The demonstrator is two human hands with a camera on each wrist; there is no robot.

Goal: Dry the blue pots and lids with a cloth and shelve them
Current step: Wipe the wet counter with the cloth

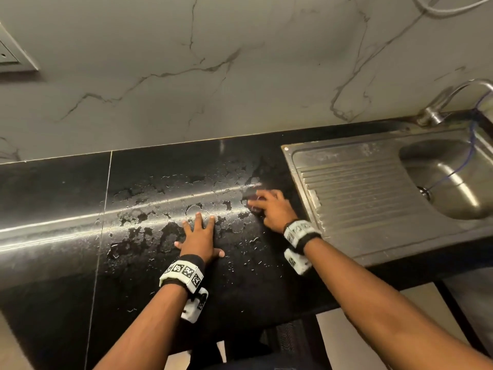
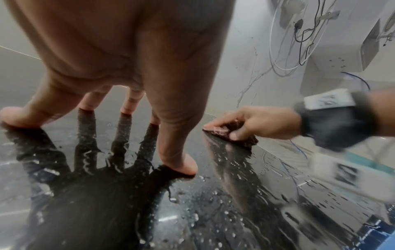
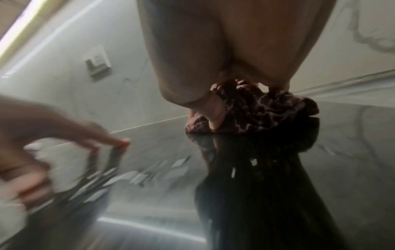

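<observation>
No blue pot or lid shows in any view. My right hand [image 1: 268, 206] grips a bunched dark maroon cloth [image 1: 254, 203] and presses it on the wet black countertop [image 1: 66, 236], close to the sink's drainboard. The same cloth [image 3: 254, 110] is crumpled under my fingers in the right wrist view, and the left wrist view shows the cloth [image 2: 241, 133] from the side. My left hand [image 1: 198, 235] lies flat on the counter with its fingers spread, a hand's width left of the right one; its fingertips [image 2: 12, 116] press into the water film.
Patches and beads of water [image 1: 165, 198] cover the counter's middle. A steel sink with ribbed drainboard [image 1: 354, 198] and basin [image 1: 448, 177] sits at the right, with a tap [image 1: 437, 108] behind. A marble wall [image 1: 213, 62] backs the counter. A switch plate [image 1: 10, 54] is at upper left.
</observation>
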